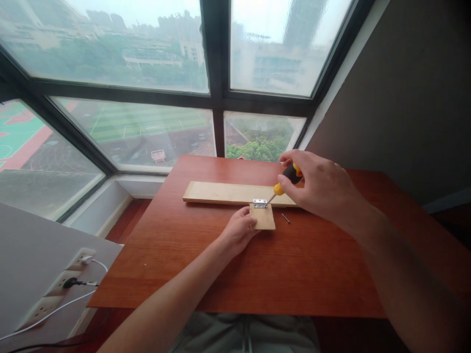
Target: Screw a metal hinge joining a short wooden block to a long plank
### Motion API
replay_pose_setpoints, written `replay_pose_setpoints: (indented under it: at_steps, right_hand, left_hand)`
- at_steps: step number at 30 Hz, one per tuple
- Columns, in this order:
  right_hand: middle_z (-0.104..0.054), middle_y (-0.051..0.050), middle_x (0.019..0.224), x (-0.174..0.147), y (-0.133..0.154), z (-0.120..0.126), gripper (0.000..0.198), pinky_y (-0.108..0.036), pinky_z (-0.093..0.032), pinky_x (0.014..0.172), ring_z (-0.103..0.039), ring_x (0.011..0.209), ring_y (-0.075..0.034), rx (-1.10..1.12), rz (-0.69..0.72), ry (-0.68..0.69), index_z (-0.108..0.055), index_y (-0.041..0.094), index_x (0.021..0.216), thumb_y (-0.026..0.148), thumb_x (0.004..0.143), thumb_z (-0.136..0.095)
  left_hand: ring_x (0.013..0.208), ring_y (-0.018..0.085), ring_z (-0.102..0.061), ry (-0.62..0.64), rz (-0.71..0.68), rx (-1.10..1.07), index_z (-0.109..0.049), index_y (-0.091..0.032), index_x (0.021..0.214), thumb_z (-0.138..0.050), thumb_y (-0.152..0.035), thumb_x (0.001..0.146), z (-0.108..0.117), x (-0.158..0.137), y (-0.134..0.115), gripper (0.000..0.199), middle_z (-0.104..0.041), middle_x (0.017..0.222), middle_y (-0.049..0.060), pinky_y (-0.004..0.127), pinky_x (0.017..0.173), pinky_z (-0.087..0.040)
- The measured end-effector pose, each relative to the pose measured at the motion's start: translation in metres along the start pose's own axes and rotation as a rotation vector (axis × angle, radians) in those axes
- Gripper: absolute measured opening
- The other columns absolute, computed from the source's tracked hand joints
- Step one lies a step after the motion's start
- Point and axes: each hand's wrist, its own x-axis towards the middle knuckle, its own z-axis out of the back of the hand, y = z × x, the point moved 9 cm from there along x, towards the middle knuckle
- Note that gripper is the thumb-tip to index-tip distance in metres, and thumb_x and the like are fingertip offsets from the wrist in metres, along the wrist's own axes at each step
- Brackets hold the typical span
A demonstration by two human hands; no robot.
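Note:
My right hand (312, 184) is closed round the black and yellow handle of a screwdriver (278, 189). The screwdriver slants down to the left, its tip at the right side of a small silver metal hinge (260, 203). This hinge lies across the far edge of a small square wooden board (263, 219) and the near edge of a long pale wooden plank (224, 193). With its thumb on top, my left hand (241, 228) grips the small board from the left. Whether a screw sits under the tip is too small to tell.
A loose screw (286, 218) lies on the reddish-brown wooden table (235, 274), right of the small board. Large windows (147, 127) stand behind the table. Wall sockets with plugged-in cables (73, 282) are at the lower left. A dark wall (397, 98) rises on the right.

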Motion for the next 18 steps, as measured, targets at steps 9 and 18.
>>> replay_pose_setpoints:
  at_steps: [9,18]
  right_hand:
    - [-0.072,-0.004,0.097,0.0019,-0.0015,0.0008,0.028,-0.031,-0.041,0.062,-0.066,0.078,-0.021,-0.005,-0.001,-0.018,-0.063,0.023,0.109,0.026,0.083,-0.055]
    - [-0.071,-0.004,0.102,0.0004,-0.0004,0.0018,0.035,-0.031,-0.044,0.065,-0.065,0.076,-0.020,0.033,0.000,-0.008,-0.060,0.023,0.114,0.025,0.080,-0.056]
  left_hand:
    - [0.078,0.017,-0.067,-0.014,-0.002,0.017,-0.061,-0.012,0.099,-0.057,0.004,0.062,0.0008,-0.0006,-0.0001,0.041,-0.070,0.100,0.012,0.028,0.071,-0.058]
    - [0.079,0.017,-0.067,0.002,-0.001,0.026,-0.061,-0.012,0.099,-0.056,0.004,0.061,-0.0013,-0.0009,-0.0007,0.042,-0.070,0.100,0.012,0.028,0.070,-0.058]
